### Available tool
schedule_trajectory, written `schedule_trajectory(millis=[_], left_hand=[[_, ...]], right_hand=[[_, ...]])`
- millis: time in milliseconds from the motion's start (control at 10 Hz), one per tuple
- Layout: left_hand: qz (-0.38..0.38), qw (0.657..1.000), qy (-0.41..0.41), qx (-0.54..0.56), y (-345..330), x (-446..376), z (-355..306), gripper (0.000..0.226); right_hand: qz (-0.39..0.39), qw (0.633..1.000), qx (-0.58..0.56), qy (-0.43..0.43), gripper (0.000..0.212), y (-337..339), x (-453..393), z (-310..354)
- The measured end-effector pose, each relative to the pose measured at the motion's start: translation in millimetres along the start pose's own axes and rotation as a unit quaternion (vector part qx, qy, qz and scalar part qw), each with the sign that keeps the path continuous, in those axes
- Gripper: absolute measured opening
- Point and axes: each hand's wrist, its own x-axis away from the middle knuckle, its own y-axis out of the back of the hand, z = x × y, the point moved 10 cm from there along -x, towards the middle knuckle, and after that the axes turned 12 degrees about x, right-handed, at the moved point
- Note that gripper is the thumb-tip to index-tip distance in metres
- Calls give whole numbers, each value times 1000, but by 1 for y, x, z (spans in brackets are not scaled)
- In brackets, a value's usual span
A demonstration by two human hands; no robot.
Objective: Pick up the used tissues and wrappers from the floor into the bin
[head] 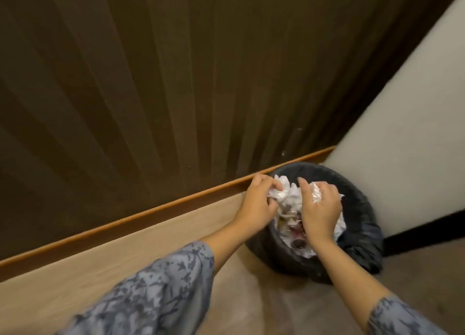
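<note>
Black-lined bin (pixel 362 224) stands on the floor (pixel 75 271) in the corner, holding white tissues (pixel 292 198). Left hand (pixel 256 203) grips a crumpled tissue (pixel 276 195) over the rim. Right hand (pixel 319 209) curls round a clear wrapper (pixel 391 196) above the bin's opening

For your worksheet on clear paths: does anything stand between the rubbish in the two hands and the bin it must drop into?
Nothing visible does. The left hand holds a tissue and the right hand a wrapper, both directly over the open bin. The bin has no lid, though it is already heaped with tissues.
</note>
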Motion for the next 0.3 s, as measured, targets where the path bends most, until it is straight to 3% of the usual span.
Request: schedule_trajectory(millis=[100, 200, 300], left_hand=[[137, 985, 31, -102, -49, -7, -9, 51], [166, 980, 71, -87, -55, 3, -31, 51], [98, 988, 92, -71, -27, 21, -59, 44]], right_hand=[[133, 980, 120, -83, 53, -6, -5, -44], [215, 953, 190, -92, 58, 16, -2, -50], [255, 945, 200, -53, 53, 53, 8, -33]])
